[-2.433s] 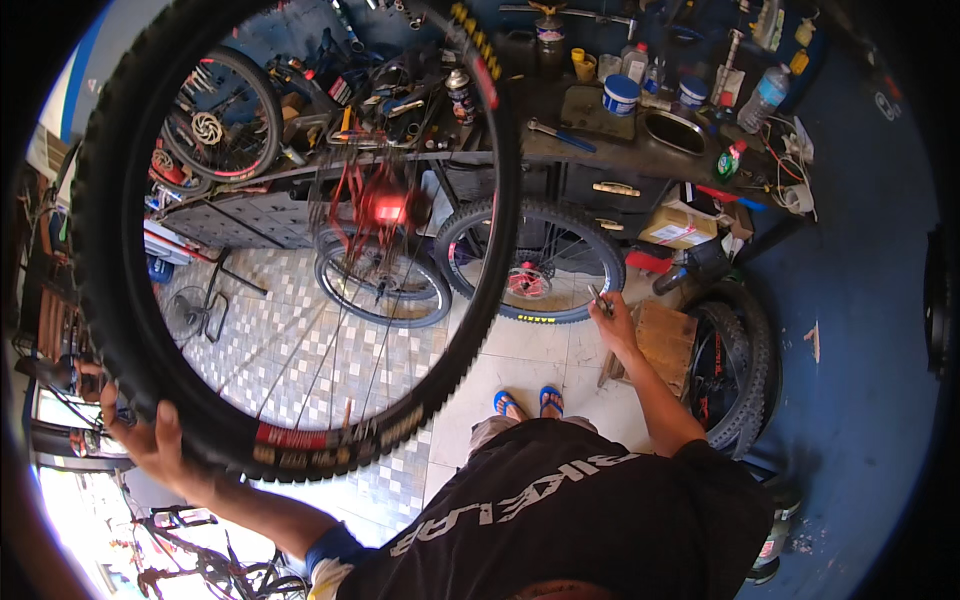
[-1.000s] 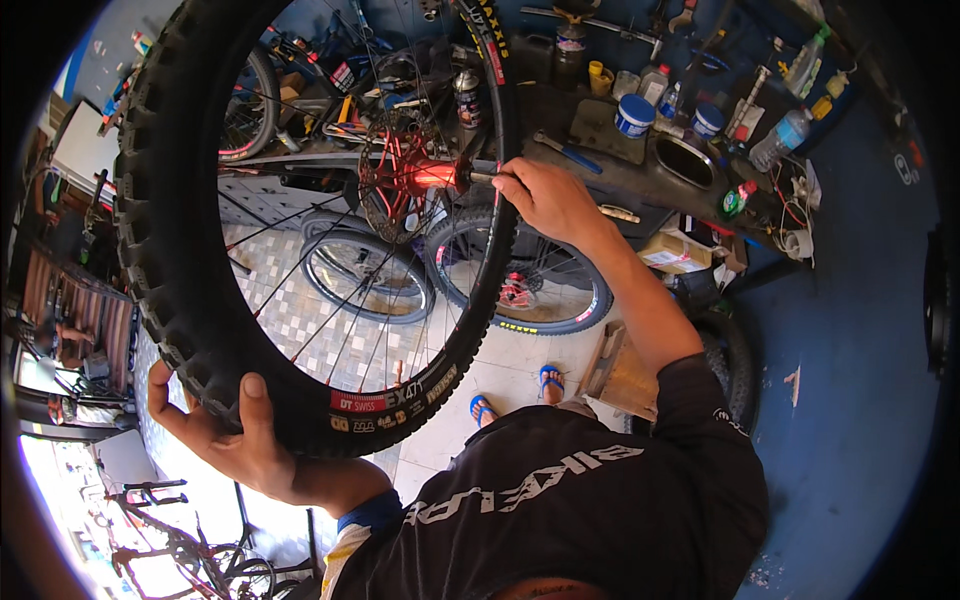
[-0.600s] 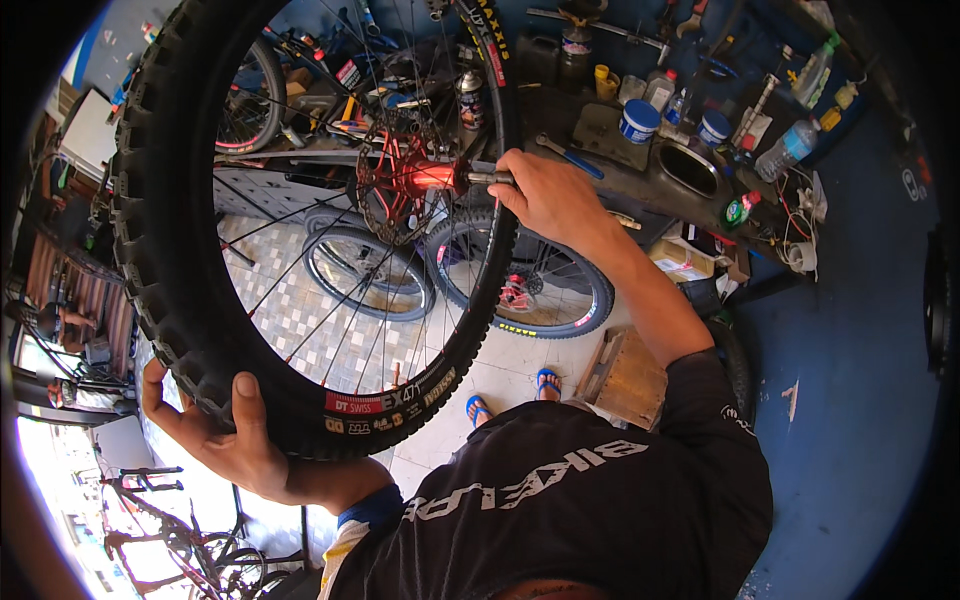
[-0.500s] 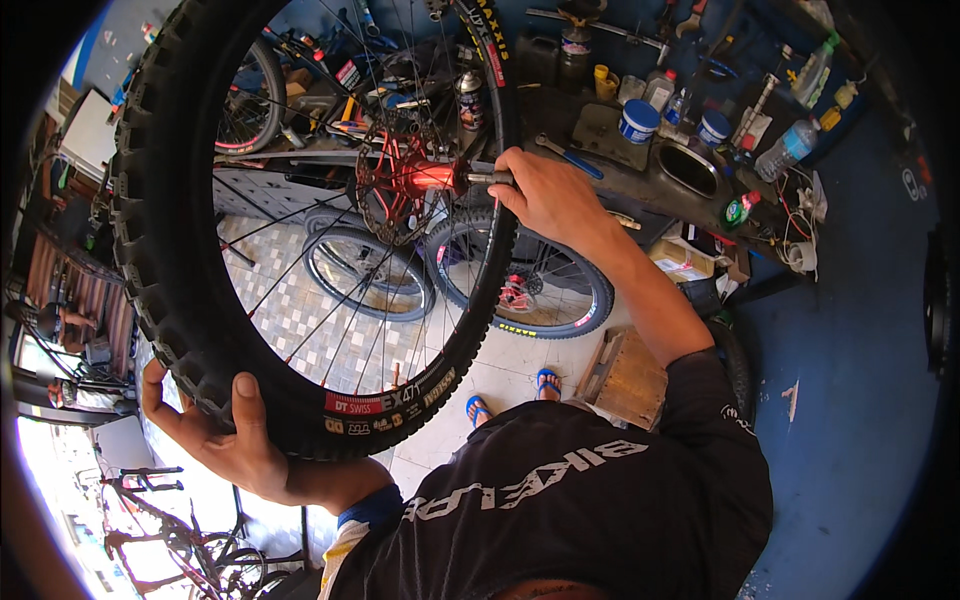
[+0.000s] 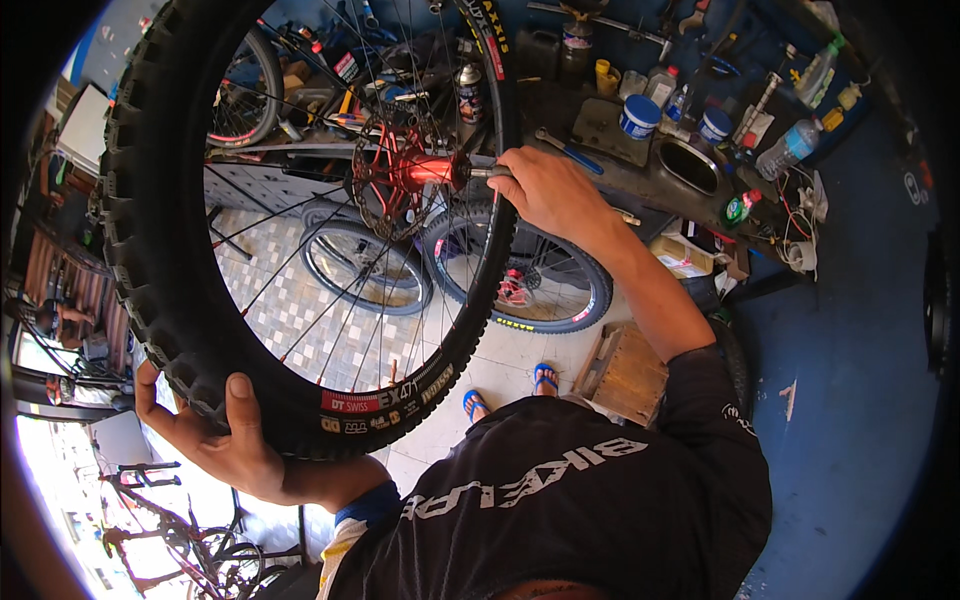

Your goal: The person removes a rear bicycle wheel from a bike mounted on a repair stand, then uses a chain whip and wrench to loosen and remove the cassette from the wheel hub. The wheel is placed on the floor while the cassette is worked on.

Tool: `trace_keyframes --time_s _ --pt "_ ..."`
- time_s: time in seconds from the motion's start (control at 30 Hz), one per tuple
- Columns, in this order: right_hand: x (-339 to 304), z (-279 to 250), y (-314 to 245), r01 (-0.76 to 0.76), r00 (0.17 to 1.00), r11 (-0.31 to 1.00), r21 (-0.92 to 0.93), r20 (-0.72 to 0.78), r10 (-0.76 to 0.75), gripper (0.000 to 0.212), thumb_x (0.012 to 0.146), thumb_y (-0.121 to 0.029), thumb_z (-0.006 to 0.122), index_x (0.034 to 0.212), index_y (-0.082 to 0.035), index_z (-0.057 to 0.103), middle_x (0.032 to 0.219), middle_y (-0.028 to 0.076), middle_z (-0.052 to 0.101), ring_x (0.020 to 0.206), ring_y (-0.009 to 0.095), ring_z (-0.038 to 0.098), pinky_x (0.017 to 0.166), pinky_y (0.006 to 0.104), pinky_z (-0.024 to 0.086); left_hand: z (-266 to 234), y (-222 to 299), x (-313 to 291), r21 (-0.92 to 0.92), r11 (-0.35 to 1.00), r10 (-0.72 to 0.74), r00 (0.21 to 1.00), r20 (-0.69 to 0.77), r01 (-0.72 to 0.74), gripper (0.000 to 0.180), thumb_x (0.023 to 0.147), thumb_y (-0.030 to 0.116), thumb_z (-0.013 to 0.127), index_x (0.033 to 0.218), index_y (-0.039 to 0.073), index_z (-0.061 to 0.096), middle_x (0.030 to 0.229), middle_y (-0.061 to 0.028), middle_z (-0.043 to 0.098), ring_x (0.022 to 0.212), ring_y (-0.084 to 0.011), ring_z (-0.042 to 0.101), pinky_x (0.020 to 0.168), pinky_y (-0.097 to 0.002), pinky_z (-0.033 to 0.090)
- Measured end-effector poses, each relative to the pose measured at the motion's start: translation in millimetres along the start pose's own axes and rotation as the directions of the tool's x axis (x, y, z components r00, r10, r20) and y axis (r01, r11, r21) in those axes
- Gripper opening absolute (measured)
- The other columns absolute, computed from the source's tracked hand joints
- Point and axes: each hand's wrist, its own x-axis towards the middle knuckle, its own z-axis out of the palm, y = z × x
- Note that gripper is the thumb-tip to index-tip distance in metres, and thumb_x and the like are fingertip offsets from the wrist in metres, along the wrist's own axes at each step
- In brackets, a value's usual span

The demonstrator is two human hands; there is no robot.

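Note:
I hold a bicycle wheel with a knobby black tyre [image 5: 160, 280] up in front of me. My left hand [image 5: 225, 440] grips the tyre at its lower edge, thumb over the sidewall. My right hand [image 5: 550, 190] is closed on the axle end sticking out of the red hub [image 5: 405, 172], which carries a brake disc. Thin spokes run from the hub to the black rim [image 5: 420, 380].
A dark workbench [image 5: 650, 170] at the upper right holds tubs, bottles, a wrench and other tools. Two more wheels [image 5: 520, 290] lean below it on the tiled floor. A wooden box [image 5: 625, 370] stands by my sandalled feet. Bicycles stand at the lower left.
My right hand came up from beside the wooden box to the hub axle. The wheel swung closer and steadier in front of me; in the last half second little has moved.

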Motion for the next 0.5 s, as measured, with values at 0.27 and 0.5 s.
trace_keyframes --time_s 0.27,0.5 --pt "-2.3 3.3 1.7 0.017 1.000 0.998 0.061 -0.025 -0.016 0.030 0.101 -0.033 0.064 0.108 -0.004 0.063 0.100 0.017 0.069 0.090 0.043 0.068 0.076 0.0536 0.053 4.3 2.0 0.1 0.005 1.000 0.023 1.000 -0.018 -0.023 0.070 0.089 0.016 0.079 0.146 0.004 0.042 0.130 -0.0210 0.062 0.114 -0.0246 0.061 0.105 -0.0357 0.043" --pt "-3.0 11.2 8.0 0.029 0.999 0.996 0.090 -0.029 -0.027 0.030 0.101 -0.035 0.063 0.107 -0.006 0.063 0.097 0.017 0.071 0.088 0.042 0.069 0.075 0.0531 0.054 0.6 0.7 -0.1 0.021 1.000 0.011 1.000 -0.011 -0.011 0.070 0.089 0.014 0.078 0.147 0.003 0.041 0.132 -0.0215 0.061 0.117 -0.0247 0.060 0.106 -0.0362 0.042"
